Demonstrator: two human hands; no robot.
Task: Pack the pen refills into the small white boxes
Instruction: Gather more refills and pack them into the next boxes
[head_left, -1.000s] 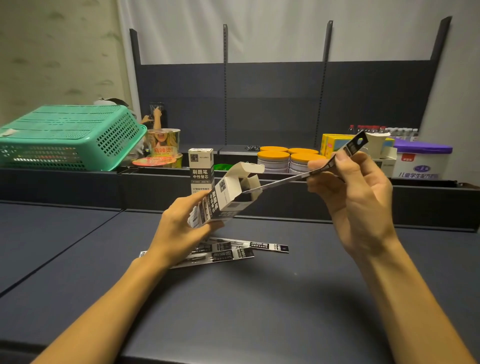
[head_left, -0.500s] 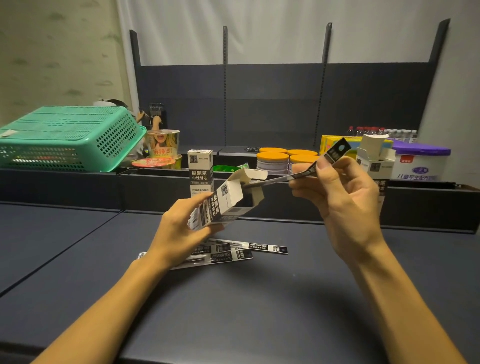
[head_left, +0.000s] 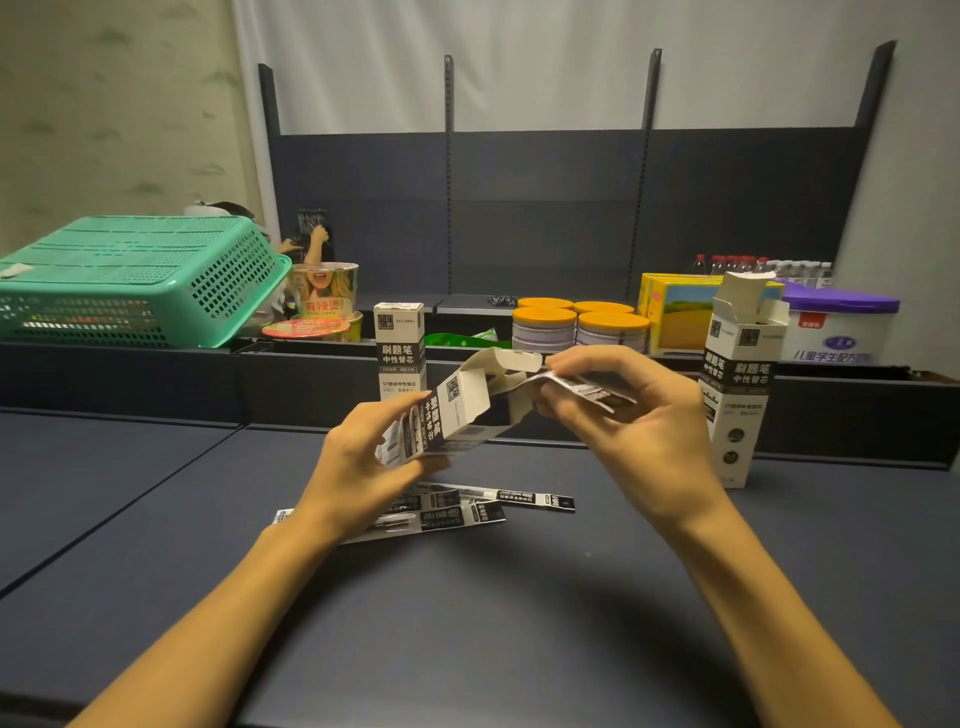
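Left hand (head_left: 358, 462) fingers grip tilted open white box (head_left: 457, 410); right hand (head_left: 639, 421) fingers pinch refill packet (head_left: 592, 392) at its mouth. Spare refills (head_left: 467, 509) on tabletop (head_left: 467, 623).

The right hand (head_left: 628, 415) has slid the refill packet (head_left: 592, 391) deeper into the box (head_left: 457, 410).

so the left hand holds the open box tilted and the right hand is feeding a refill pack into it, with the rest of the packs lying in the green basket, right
Not quite: the head view shows the spare refill packs lying on the dark table, under the left hand. The green basket sits upside down on the ledge. The rest holds: the open box is tilted, and the right hand feeds a refill pack into it.
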